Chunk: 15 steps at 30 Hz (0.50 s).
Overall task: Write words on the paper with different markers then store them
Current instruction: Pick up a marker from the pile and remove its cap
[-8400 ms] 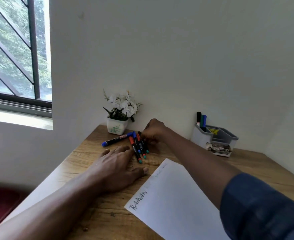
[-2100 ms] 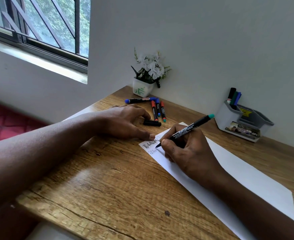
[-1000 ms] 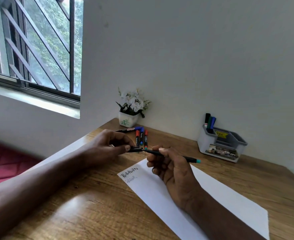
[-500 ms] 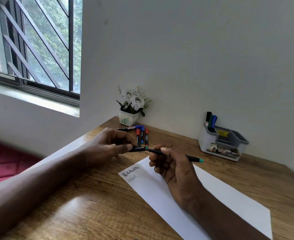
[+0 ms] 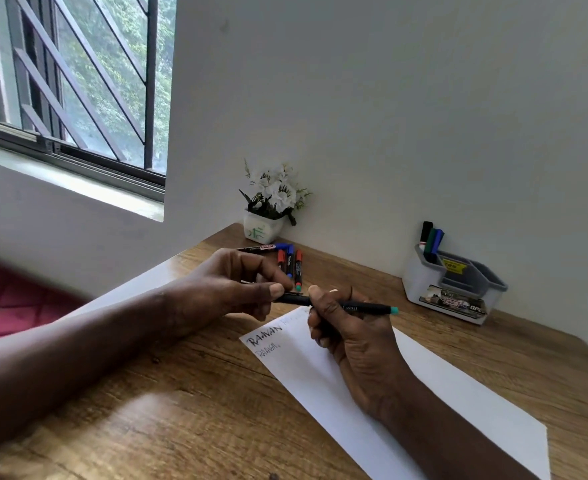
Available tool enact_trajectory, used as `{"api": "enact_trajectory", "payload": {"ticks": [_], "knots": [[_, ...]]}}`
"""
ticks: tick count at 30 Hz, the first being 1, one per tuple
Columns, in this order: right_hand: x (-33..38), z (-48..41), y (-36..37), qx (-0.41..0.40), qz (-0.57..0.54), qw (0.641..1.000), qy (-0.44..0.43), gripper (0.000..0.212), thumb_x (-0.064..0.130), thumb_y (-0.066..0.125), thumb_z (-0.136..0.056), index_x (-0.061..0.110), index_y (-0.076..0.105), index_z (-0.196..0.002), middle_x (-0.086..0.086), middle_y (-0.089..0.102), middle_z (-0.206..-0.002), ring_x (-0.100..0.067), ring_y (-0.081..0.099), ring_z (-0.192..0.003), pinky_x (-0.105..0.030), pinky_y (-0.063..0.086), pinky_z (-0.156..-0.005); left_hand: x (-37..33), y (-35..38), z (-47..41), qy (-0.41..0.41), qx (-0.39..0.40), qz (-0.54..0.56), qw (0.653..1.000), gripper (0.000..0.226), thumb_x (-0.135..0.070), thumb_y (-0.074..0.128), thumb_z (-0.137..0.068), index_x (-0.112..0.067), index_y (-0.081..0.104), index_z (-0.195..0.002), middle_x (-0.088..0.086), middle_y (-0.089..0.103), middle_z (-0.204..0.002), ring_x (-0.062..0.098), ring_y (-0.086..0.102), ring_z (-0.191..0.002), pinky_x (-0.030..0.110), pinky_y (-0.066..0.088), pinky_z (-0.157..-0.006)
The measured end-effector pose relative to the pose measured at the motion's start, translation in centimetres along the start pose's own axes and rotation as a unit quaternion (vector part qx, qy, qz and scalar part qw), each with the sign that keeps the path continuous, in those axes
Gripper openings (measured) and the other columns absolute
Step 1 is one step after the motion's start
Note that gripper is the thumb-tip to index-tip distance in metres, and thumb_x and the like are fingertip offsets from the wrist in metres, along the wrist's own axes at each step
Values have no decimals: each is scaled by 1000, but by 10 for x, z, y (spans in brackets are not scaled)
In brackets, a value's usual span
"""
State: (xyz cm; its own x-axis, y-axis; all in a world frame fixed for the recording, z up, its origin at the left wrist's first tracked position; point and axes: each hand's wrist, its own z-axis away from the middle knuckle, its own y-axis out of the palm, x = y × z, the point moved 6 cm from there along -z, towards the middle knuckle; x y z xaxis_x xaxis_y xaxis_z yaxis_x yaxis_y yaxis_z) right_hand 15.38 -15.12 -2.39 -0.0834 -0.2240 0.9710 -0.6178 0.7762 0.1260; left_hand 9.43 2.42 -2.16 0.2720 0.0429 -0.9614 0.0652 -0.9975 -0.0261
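Currently both hands are on one marker [image 5: 365, 308], held level above the far corner of the paper [image 5: 441, 393], clear of the sheet. Right hand [image 5: 351, 336]: fingers curled round the mid-barrel, thumb on top, closed grip; the teal tail end sticks out to the right. Left hand [image 5: 230, 285]: thumb and forefinger pinch the marker's left end, remaining fingers loosely bent. Whether the cap there is fully seated cannot be told; the hands cover the joint. The paper lies flat on the wooden table [image 5: 181, 410], with two lines of writing at its far left corner, the upper bold black, the lower fainter. Four loose markers [image 5: 290, 263] lie on the table just behind the left hand, near a small white flower pot [image 5: 263, 228] by the wall. A grey organiser [image 5: 459, 289] stands at the right against the wall, well apart from the hands, with three stored markers [image 5: 431, 237] upright in its rear left compartment.
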Motion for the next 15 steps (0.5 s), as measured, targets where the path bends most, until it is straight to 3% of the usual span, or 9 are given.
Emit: {"api": "enact_trajectory", "payload": {"ticks": [6,11,13,15], "knots": [[-2,-2,0,-1,9,1000,-2,14,27,79,-73,14,73,-75,-11,66,-66,-19,56,-58,-30,43,-56,5,2,-1,-36,10,49,998,17,-10,78,-82,-5,76,-98,12,61,-74,17,61,-61,27,54,-61],[0,-6,2,19,16,1000,12,19,24,76,-80,7,68,-84,-10,67,-68,-19,55,-57,-30,44,-55,1,3,-1,-12,-11,26,1000,14,-10,74,-84,-6,77,-98,13,59,-73,19,60,-62,28,54,-63],[2,-5,3,37,37,998,21,14,25,73,-88,13,67,-84,-10,69,-71,-19,57,-59,-30,45,-56,-6,4,-2,17,-5,-42,999,13,-16,76,-89,-7,76,-98,11,62,-74,20,60,-66,27,53,-65],[6,-2,1,34,63,997,12,14,27,67,-95,15,67,-88,-10,70,-74,-20,59,-62,-31,45,-58,-13,5,-4,71,-10,-179,981,18,-32,75,-91,-15,76,-96,2,69,-77,16,64,-69,28,53,-64]]}}
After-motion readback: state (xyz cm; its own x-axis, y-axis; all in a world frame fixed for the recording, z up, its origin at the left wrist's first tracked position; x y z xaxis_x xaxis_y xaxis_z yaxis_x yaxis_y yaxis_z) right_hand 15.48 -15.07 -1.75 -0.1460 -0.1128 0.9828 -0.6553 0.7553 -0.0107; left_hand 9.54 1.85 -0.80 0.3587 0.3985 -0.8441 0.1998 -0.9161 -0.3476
